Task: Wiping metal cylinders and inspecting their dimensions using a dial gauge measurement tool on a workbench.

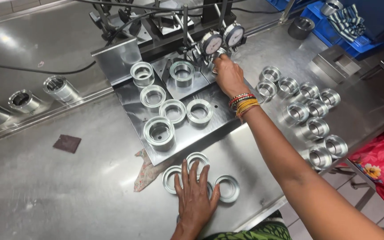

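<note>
My right hand (228, 75) reaches forward to the base of a gauge fixture with two round dial gauges (222, 39); its fingers are closed around a metal part there that I cannot make out. A metal ring (182, 72) sits on the fixture block just left of that hand. My left hand (194, 195) lies flat, fingers spread, on a cluster of thin metal rings (228, 187) near the table's front edge. Several more rings (172, 111) rest on the steel plate (201, 133) between the two hands.
A group of thicker metal sleeves (311, 111) stands to the right of my right arm. Three cylindrical parts (59, 88) lie at the left. A patterned cloth (146, 173), a dark square pad (67, 143) and a blue bin (341, 24) are also on the steel table.
</note>
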